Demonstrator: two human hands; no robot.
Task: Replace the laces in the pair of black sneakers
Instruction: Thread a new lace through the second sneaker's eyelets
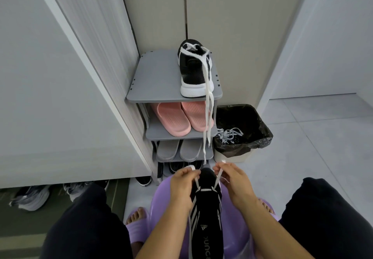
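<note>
The black knit sneaker with white side stripes (207, 204) is held toe-away over a purple plastic stool (161, 208). One end of its flat white lace (205, 189) is pinched by the left hand (182, 186), the other by the right hand (235, 180). The second black sneaker (192, 66) is seen atop the grey plastic shoe rack (157, 77), a loose white lace (207, 105) draped over it.

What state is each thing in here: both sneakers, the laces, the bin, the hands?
Sneaker in lap: lace crosses the toe-end eyelets only.
White lace: both ends drawn up.
Left hand: pinches one end.
Right hand: pinches the other end.
Sneaker on rack: upright, loose lace draped over it.
Bin: open, black-lined, tangled laces inside.
</note>
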